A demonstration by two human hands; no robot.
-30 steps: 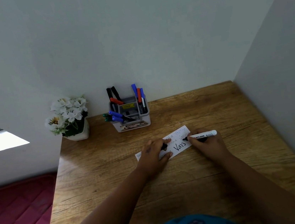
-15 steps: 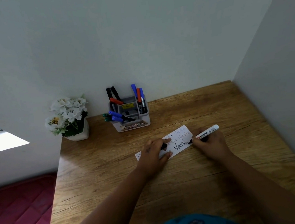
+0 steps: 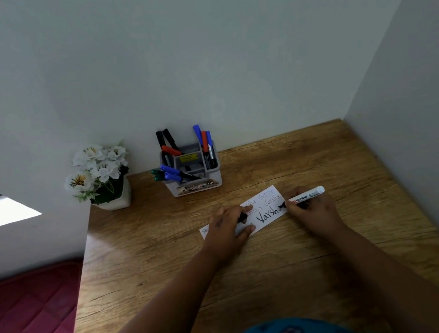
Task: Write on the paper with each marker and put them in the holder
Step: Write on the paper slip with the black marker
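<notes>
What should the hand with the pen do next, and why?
Probably finish the last letter. The right hand holds the black marker with its tip at the paper's right edge, ending a black word. The left hand holds the cap, ready for capping afterwards.

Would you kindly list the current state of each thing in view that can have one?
Black marker: uncapped, tip on the paper.
Paper: flat on the desk, partly written on.
Marker cap: off the marker, under the left hand's fingers.
Holder: upright, holding capped markers.
Left hand: presses the paper.
Right hand: grips the black marker.
Flower pot: upright.
</notes>
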